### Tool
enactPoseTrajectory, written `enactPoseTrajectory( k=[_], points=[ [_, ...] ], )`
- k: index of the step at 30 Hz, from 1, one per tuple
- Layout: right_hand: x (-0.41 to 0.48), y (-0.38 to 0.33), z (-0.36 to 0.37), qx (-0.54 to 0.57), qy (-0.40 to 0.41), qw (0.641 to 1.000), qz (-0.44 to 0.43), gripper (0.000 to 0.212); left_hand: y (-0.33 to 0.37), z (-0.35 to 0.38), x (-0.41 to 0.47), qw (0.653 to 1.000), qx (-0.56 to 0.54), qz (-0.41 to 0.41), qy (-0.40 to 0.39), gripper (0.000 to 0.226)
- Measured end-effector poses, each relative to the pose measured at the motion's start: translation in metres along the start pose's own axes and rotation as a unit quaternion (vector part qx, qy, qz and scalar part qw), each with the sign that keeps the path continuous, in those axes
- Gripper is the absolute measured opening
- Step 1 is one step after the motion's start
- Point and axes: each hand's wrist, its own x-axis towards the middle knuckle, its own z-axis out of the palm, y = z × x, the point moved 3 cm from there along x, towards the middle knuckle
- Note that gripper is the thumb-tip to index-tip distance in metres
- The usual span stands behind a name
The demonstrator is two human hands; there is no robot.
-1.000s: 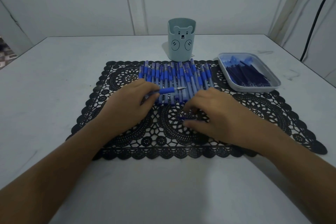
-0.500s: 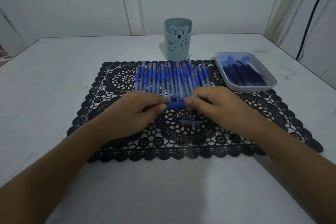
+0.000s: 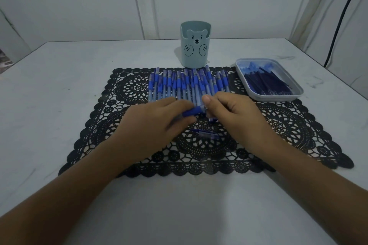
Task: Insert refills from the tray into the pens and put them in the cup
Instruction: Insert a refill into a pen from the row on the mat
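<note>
Barely visible: 1 pen (image 3: 192,112) in the curled fingers of left hand (image 3: 151,125) and right hand (image 3: 237,117); tip hidden

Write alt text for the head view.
The left hand and right hand grip one blue pen between them above a black lace mat, before a row of pens. A bear-faced cup stands behind the row; a tray of refills sits to its right.

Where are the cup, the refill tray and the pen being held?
cup (image 3: 195,56): head view, front wall between the bear's paws.
refill tray (image 3: 277,98): head view, near outer wall.
held pen (image 3: 192,112): head view, visible stretch of its blue grip section.
</note>
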Motion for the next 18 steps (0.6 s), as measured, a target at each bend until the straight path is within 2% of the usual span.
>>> enactPoseTrajectory(
  k=[3, 6, 10, 14, 18],
  points=[
    [0.001, 0.002, 0.003, 0.078, -0.025, 0.995, 0.063, 0.043, 0.005, 0.001, 0.001, 0.995, 0.067, 0.052, 0.061, 0.035],
    [0.001, 0.003, 0.001, 0.064, -0.036, 0.996, 0.045, 0.042, 0.009, 0.005, 0.002, 0.992, 0.08, 0.074, 0.06, 0.032],
    [-0.001, 0.0, -0.001, 0.04, -0.039, 0.998, -0.017, 0.04, 0.005, 0.002, 0.003, 0.995, -0.102, -0.015, -0.005, 0.036],
    [-0.001, -0.002, -0.001, 0.008, -0.055, 0.996, -0.063, 0.031, 0.0, 0.002, 0.001, 0.966, -0.241, -0.067, -0.067, 0.024],
    [-0.002, -0.006, -0.002, -0.031, -0.054, 0.99, -0.126, 0.029, -0.003, 0.0, 0.001, 0.928, -0.34, -0.097, -0.118, 0.026]
  ],
)
